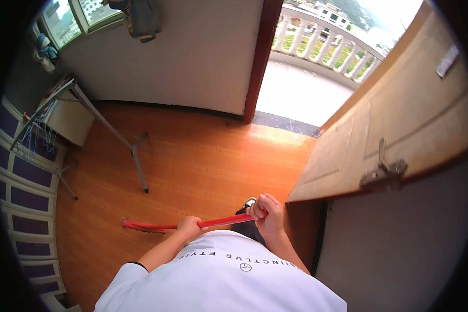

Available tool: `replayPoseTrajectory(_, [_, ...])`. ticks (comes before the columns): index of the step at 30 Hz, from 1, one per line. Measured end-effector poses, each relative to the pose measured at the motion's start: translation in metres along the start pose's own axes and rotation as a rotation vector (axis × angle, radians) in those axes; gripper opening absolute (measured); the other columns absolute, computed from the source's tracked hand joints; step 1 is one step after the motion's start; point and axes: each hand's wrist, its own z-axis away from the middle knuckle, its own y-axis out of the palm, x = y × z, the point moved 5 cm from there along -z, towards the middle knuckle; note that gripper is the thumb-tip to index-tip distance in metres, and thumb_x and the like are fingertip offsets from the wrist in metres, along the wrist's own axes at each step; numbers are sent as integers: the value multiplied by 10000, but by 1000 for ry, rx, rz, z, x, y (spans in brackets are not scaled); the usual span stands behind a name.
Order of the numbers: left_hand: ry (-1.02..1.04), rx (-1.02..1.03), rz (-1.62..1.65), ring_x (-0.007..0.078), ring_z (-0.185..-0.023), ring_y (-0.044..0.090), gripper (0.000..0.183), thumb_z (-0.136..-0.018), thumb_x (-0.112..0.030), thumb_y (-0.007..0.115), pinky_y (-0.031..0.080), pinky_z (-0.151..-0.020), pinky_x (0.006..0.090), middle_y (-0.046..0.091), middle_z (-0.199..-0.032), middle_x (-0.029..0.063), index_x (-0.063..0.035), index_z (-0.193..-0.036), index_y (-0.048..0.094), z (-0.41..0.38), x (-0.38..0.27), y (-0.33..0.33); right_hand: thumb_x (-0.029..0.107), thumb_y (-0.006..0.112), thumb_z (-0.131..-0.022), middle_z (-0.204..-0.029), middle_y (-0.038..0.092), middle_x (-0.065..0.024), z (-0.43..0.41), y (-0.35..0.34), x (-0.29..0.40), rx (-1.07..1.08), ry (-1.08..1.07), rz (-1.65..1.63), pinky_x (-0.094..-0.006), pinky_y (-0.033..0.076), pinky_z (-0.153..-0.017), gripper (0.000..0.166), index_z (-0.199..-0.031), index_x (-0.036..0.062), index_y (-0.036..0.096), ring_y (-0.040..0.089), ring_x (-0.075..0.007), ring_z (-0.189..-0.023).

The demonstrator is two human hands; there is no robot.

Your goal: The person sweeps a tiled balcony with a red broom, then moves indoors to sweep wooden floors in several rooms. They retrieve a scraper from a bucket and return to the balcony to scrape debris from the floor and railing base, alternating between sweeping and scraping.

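Observation:
A red broom (226,220) slants across the front of my body, its handle end at the right and its head low at the left over the orange-brown floor (187,163). Near the top end of the handle, my right hand (267,212) is closed around it. My left hand (191,227) grips the handle farther down, closer to the broom head. Bristles show along the underside of the head, partly in shadow. One dark shoe with a white part (250,201) shows just beyond the handle.
A metal drying rack (105,121) with hangers stands at the left beside a pale cabinet (72,121). Purple-panelled furniture (31,199) lines the left edge. An open wooden door (358,132) is at the right, next to a doorway onto a balcony with a white balustrade (321,43).

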Motion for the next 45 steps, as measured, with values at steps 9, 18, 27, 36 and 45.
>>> replayPoseTrajectory(9, [281,-403,96,303,-661,571,197,-667,-229,672,449,-571,404,588,-671,112,-85,-587,565,-118,-187,-84,89,445,-853,-466,363,-18,-112,17,193,356,-164,25,-299,324,-492,255,-611,63,370,309,-117,-424])
replayPoseTrajectory(18, [762,-323,238,300,-648,529,254,-699,-253,679,420,-568,389,520,-638,108,-58,-652,523,-274,-390,-107,24,590,-729,-482,440,-59,-170,26,332,785,-648,573,-308,332,-406,203,-584,7,449,396,-189,-384])
replayPoseTrajectory(27, [1006,-201,263,277,-668,542,262,-717,-273,670,434,-580,380,544,-661,98,-49,-657,546,-446,-568,-153,44,611,-717,-525,452,-54,-310,-22,464,474,-704,961,-306,332,-427,179,-624,8,462,420,-185,-430])
replayPoseTrajectory(36, [1093,-142,119,264,-591,540,307,-724,-303,652,426,-544,379,524,-567,77,-69,-567,531,-554,-681,-206,101,607,-769,-538,467,-67,-413,-84,573,480,-756,588,-308,377,-461,207,-639,6,478,449,-196,-457])
replayPoseTrajectory(45, [693,-228,42,368,-602,541,131,-657,-143,621,428,-544,434,550,-614,174,-34,-607,569,-723,-707,-265,79,474,-868,-524,418,-16,-627,-199,648,131,-664,72,-283,343,-483,154,-724,27,457,354,-106,-462])
